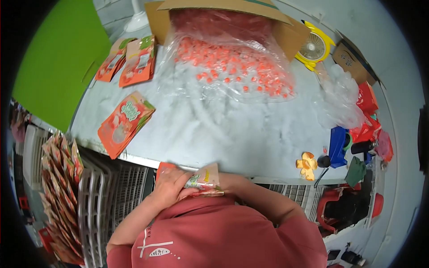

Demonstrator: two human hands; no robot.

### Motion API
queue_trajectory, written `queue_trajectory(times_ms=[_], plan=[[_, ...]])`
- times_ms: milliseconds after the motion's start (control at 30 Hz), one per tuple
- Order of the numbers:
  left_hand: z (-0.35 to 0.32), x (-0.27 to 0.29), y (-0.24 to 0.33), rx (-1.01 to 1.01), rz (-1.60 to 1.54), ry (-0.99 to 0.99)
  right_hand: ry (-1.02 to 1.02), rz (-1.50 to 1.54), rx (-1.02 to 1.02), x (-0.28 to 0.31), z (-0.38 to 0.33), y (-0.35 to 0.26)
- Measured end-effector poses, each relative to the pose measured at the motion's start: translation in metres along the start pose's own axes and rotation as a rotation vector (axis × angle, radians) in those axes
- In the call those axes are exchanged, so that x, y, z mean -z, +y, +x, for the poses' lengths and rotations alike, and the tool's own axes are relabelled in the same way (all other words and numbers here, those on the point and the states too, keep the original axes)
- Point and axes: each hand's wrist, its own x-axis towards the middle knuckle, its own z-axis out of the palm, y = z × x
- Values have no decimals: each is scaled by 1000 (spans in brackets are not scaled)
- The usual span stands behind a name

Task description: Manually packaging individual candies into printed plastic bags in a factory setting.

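My left hand [172, 187] is closed around an orange and tan pouch [206, 177] at the table's near edge, close against my shirt. My right forearm [263, 196] reaches in from the right and ends behind that pouch, which hides the fingers of my right hand. Ahead to the left lies a stack of flat orange pouches [127, 123]. Two more piles of pouches, one on the right [139, 62] and one on the left [115, 61], rest farther back. Small orange-red pieces [232, 67] spread over clear plastic [187, 87] that spills out of an open carton [158, 27].
Stacked white crates [96, 201] and upright filled pouches [62, 192] stand at the left, below a green panel [53, 58]. On the right are a yellow fan [315, 47], crumpled clear bags [339, 98], a blue tape dispenser [338, 145] and an orange peel [307, 165].
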Motion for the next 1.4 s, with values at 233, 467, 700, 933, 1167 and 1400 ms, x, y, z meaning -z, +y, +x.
queue_trajectory(times_ms=[233, 467, 700, 933, 1167, 1400], plan=[[-12, -5, -9, 42, 55, 56, 156, 698, -189, 29, -52, 16], [-23, 23, -12, 319, -101, 280, 1358, 253, -126, 138, -76, 111], [-23, 46, 3, 455, -31, 409, 1641, -941, -504, 293, -107, 198], [-17, 59, 9, 544, -18, 320, 1422, -953, -339, 310, -66, 205], [-17, 56, -3, 522, -93, 353, 1066, -770, -146, 229, -43, 141], [-28, 53, 6, 670, -139, 457, 867, -839, -171, 152, -11, 99]])
